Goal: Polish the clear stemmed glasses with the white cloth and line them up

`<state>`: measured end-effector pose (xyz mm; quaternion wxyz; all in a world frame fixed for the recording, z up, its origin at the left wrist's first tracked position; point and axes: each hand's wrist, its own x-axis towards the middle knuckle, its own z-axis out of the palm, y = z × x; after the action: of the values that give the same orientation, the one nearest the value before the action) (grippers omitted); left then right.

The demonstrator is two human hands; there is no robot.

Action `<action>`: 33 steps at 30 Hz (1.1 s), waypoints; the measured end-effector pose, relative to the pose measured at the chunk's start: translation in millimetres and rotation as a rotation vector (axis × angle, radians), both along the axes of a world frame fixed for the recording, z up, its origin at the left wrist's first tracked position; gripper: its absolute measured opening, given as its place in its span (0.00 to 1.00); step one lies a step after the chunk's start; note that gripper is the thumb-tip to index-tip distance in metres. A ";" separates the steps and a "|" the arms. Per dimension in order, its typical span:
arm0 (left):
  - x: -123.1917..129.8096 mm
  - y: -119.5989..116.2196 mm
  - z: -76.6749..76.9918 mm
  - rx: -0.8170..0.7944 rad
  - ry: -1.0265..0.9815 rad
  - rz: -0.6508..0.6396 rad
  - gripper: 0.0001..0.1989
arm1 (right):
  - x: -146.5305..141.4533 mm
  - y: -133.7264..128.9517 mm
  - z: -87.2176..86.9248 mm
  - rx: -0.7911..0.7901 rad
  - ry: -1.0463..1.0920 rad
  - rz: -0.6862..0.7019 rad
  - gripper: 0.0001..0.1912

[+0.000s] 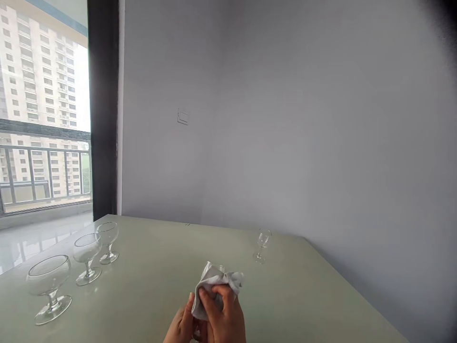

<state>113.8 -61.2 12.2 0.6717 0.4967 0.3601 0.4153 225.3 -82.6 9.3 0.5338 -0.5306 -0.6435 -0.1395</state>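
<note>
The right hand's (227,315) fingers are bent closed, pinching one cloth (218,281). The left hand's (181,325) curl beneath, seemingly around one glass (196,333), mostly hidden between the palms, its long axis apparently leaning away from the body. On the counter (160,271), three goblets (86,248) stand upright in a row leftward, nearer the left hand; one small glass (263,239) stands beyond, rightward, nearer the right.

Crumpled grey cloth (211,280) against 1 glass (197,332)
</note>
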 end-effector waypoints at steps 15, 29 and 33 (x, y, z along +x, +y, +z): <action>-11.4 7.3 13.7 0.146 -0.030 0.092 0.20 | 9.5 -2.4 19.6 -0.479 0.439 0.612 0.12; -14.5 5.8 23.0 -0.185 -0.387 -0.036 0.18 | -3.7 -2.7 14.2 -0.524 0.766 0.632 0.11; -22.8 16.3 23.4 -0.124 -0.374 -0.011 0.15 | 6.1 -4.8 18.2 -0.582 0.421 0.561 0.09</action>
<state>90.9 -44.9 35.6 0.7585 0.3702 0.2514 0.4738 231.4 -87.4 27.5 0.4988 -0.4803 -0.6523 0.3081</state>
